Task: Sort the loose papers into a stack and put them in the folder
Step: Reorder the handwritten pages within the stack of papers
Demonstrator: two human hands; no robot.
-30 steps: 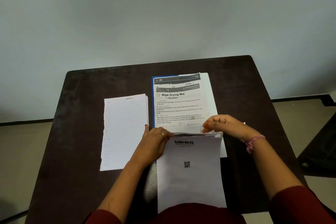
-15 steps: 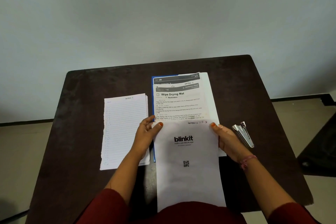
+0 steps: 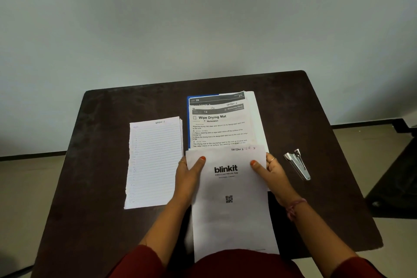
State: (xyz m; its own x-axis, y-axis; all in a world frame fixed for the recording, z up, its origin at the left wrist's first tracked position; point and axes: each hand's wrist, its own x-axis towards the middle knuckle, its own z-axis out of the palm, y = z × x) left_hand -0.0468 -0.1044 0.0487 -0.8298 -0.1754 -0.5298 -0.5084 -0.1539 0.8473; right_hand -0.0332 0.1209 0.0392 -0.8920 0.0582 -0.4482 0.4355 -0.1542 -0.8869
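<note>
On the left of the worktop [image 3: 90,165] I see the lined sheets [image 3: 154,162] lying flat, headed "SECTION 1" in handwriting, with faint scribbles down the margin that I cannot read. They have not shifted over the last second.

My left hand [image 3: 188,176] now grips the left edge of the blinkit sheet [image 3: 230,201], thumb on top and the fingers hidden under the paper. A second ago both hands were bunched over its top edge, which was curled over; now the sheet is opened flat and held up by both sides, overlapping the near end of the pile behind it. I judge it is being read for its section before it joins a stack.

The sheet reads "blinkit", "India's Last Minute App", a smaller line I cannot make out, a QR code, and "SECTION 1" plus some digits at its top right corner.

Beyond it, the printed pile [image 3: 220,126] rests on the blue folder [image 3: 189,119], whose edge shows along the left. I read "2B", "#14", "SECTION 1", "74", "Dexterous Hand", "Wipe Drying Mat", "Workstation".

My right hand [image 3: 273,174] grips the sheet's right edge the same way. With that hand drawn back, the stapler [image 3: 299,165] shows on the right, untouched.
</note>
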